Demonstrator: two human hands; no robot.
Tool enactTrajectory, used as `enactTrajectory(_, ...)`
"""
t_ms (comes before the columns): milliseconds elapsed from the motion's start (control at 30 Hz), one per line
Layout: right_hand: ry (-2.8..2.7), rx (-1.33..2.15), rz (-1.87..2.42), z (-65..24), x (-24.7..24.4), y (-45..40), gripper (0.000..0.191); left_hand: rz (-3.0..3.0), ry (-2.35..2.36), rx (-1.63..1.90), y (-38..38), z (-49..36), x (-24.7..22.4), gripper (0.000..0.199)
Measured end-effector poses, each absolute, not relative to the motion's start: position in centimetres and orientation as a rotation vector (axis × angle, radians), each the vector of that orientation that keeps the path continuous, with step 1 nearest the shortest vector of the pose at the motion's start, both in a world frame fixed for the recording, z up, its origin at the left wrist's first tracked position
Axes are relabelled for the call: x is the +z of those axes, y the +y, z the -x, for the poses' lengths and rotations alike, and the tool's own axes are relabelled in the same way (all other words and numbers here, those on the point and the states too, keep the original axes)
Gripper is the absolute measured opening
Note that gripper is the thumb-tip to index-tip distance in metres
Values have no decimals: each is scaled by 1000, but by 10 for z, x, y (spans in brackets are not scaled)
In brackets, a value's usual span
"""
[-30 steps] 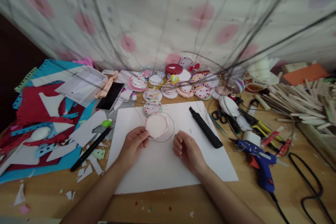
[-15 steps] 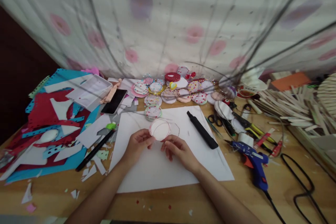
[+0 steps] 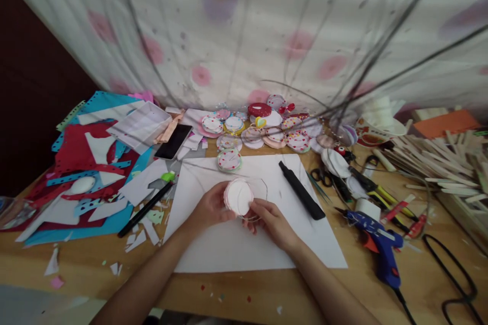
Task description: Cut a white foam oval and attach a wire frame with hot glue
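A round white disc with a pinkish edge [image 3: 239, 197] is held between both hands above a large white sheet [image 3: 236, 254]. My left hand [image 3: 211, 205] grips its left side, fingers closed on the rim. My right hand [image 3: 269, 221] pinches its lower right edge. A thin wire-like outline shows just right of the disc; whether it is attached cannot be made out. Beyond the disc, a round piece with red dots [image 3: 229, 159] lies at the sheet's far edge. A black tool [image 3: 302, 190] rests on the sheet to the right.
Decorated discs [image 3: 297, 141] line the back. Coloured scraps [image 3: 84, 177], a white box [image 3: 141, 124], a phone [image 3: 174, 142] and a black pen [image 3: 145, 209] lie left. On the right are a blue glue gun [image 3: 381, 244], scissors [image 3: 322, 176], pliers [image 3: 381, 195] and wooden sticks [image 3: 442, 157].
The disc has turned so its white face shows more fully, and my right fingers have closed onto its edge. The whole view has shifted slightly.
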State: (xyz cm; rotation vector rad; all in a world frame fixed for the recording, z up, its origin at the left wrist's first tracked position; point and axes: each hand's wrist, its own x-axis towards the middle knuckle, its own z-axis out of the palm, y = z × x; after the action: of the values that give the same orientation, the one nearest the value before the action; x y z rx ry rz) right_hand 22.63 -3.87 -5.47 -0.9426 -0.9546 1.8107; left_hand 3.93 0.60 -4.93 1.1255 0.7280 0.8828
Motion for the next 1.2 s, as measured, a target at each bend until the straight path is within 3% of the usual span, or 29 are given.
enactTrajectory(167, -1003, 1867, 924, -229, -53, -39, 36, -1188, 497, 710, 5, -37, -49, 80)
enactTrajectory(400, -1000, 1758, 941, -224, -56, -42, 42, -1255, 522, 823, 3, -37, -48, 72)
enactTrajectory(567, -978, 1614, 995, -224, -57, -48, 25, -1195, 613, 882, 1, -38, -48, 72)
enactTrajectory(867, -971, 1608, 1070, -226, -56, -47, 22, -1232, 529, 864, 0, -39, -50, 79)
enactTrajectory(1200, -985, 1710, 992, -224, -47, -55, 18, -1183, 568, 841, -2, -39, -46, 74)
